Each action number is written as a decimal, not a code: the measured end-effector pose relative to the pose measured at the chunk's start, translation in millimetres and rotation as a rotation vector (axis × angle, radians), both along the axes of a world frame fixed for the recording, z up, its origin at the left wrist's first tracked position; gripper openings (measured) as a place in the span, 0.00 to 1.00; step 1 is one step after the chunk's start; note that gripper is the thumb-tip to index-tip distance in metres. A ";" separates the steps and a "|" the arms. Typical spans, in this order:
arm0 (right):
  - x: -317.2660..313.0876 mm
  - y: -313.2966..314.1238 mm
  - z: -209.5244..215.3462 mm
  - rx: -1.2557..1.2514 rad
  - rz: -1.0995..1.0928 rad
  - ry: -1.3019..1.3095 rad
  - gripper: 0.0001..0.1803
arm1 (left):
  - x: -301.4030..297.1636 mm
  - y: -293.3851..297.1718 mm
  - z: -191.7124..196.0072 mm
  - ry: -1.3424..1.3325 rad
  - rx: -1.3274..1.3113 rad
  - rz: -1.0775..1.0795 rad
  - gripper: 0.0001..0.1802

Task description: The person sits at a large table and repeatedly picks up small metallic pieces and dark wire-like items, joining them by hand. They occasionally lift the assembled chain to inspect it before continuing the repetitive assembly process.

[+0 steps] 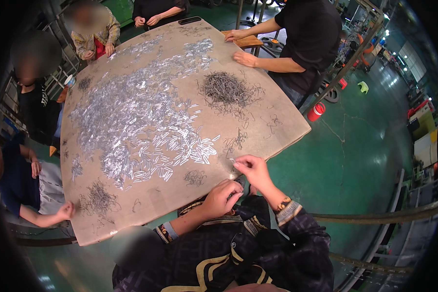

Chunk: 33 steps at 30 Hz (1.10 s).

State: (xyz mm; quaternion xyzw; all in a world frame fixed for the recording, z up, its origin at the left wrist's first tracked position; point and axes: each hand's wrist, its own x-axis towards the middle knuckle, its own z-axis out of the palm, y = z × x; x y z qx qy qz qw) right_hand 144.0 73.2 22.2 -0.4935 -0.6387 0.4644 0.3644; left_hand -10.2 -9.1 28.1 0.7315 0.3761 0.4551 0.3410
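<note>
Too small, smudged or cropped to make out.
The pale sliver [232,160] at the right hand's [252,170] fingertips is too small to identify; the left hand [222,197] curls inward, hiding whether it holds anything. In the wire heap [225,89], single pieces cover one another. Blur masks the heads of the far-left person in plaid [101,38] and the left person in black [36,109]; a blurred patch [136,249] hides what lies by the near edge of the surface [280,140]. The upper edge crops the far person [155,7].
</note>
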 end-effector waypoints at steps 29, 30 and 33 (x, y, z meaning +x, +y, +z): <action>33.5 -66.8 8.9 0.152 -0.066 0.027 0.02 | -21.0 59.3 -28.4 0.318 -0.140 0.343 0.06; 33.7 -66.5 10.8 0.148 -0.073 0.026 0.02 | -21.4 70.5 -29.9 0.417 -0.121 0.379 0.06; 34.2 -67.1 9.9 0.166 -0.068 0.001 0.02 | -14.1 92.2 -34.8 0.649 -0.080 0.483 0.08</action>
